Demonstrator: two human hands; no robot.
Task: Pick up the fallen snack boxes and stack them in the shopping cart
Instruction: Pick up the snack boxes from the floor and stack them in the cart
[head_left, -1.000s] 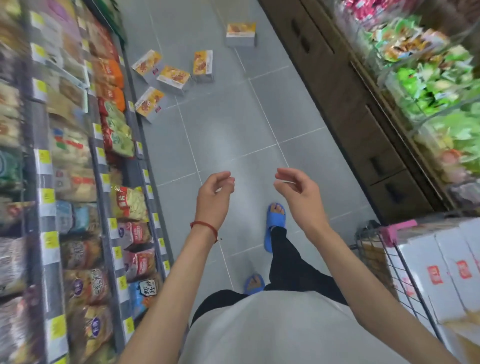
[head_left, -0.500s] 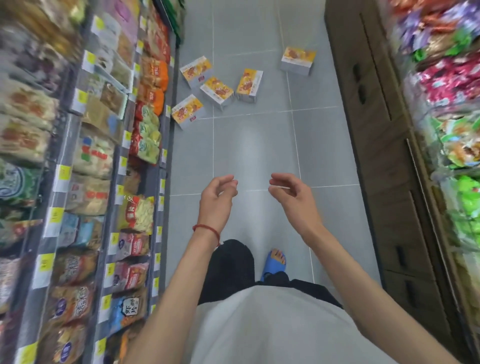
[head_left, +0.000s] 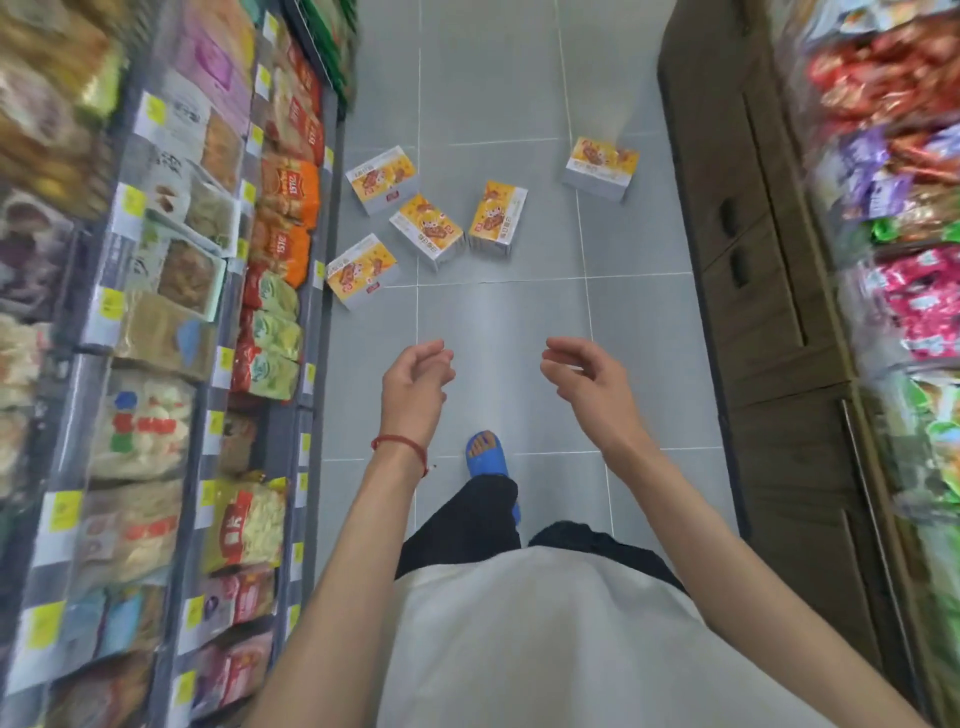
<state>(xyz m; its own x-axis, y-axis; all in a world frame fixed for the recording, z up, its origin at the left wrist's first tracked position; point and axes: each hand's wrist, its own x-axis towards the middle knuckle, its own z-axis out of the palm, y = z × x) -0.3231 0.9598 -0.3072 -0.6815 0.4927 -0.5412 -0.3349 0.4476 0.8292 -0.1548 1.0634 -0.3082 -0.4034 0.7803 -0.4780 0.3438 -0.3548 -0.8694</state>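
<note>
Grey floor tiles (head_left: 493, 322) run down a narrow shop aisle, between a shelf (head_left: 270, 291) full of packaged snacks on the person's left and a brown wooden cabinet (head_left: 753, 260) on the right. Five yellow and white snack boxes (head_left: 427, 231) lie scattered on the tiles ahead of the person, all of them well apart from both hands and lower than them. Four of the boxes make a loose group toward the left side of the aisle. The nearest box (head_left: 362, 270) lies just beside the foot of the shelf, its printed face up and its long side slanted across the aisle. The fifth box (head_left: 600, 167) lies apart from the group, further away and closer to the cabinet. The left hand (head_left: 415, 387), with a red string bracelet (head_left: 400, 444) on its wrist, is on the same side as the group, so I judge it is the nearer hand for the nearest box, while the right hand (head_left: 592, 384) is better placed for the fifth box. Both hands hang in the air in front of the body with the fingers loosely curled; they hold nothing and touch nothing. One foot in a blue slipper (head_left: 487, 454) is set forward on the tiles between the two arms. The shopping cart is not in view, and no box is picked up yet.
</note>
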